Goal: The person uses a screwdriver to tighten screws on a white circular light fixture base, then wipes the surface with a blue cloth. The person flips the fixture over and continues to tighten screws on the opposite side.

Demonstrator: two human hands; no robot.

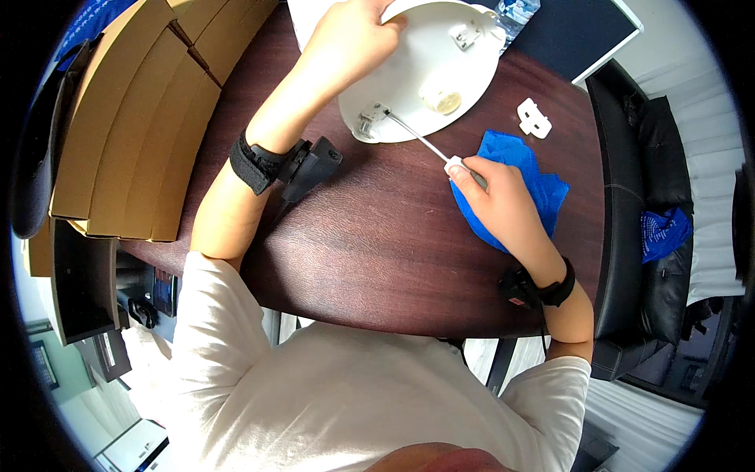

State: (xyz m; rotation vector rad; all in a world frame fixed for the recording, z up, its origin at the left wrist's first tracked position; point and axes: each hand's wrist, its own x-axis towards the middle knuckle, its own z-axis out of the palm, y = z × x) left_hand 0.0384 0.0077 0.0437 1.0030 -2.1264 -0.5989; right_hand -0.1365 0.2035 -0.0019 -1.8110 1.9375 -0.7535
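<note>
L hand [346, 43] grips rim of round white plastic dish-shaped housing [421, 71] on dark wood table [377, 236], looks light, stiff & slippery; R hand [499, 200] fingers closed round thin white-handled screwdriver [425, 144] w/ tip at metal bracket [371, 118].

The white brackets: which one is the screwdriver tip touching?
The bracket at the dish's lower-left rim; the screwdriver meets it. The upper bracket and loose one are untouched.

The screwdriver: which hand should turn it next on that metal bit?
Probably the right hand: it already grips the screwdriver, whose tip sits at the metal bracket. The left hand steadies the white round base at its rim.
</note>
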